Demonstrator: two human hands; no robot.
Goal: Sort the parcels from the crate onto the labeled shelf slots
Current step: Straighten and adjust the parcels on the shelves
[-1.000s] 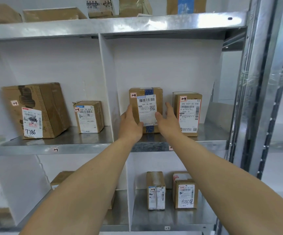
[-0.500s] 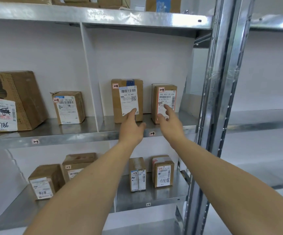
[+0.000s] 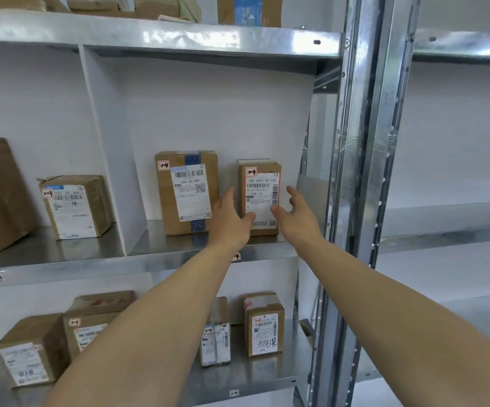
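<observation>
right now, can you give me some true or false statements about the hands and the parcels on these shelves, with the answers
1. The left hand and right hand are both open, gripping nothing. True.
2. The blue-taped parcel stands right of the red-labelled parcel. False: it stands to its left.
3. Both those parcels stand upright in the same slot of the middle shelf. True.
4. The slot directly below holds nothing. False: a narrow parcel and a handwritten parcel stand there.
</observation>
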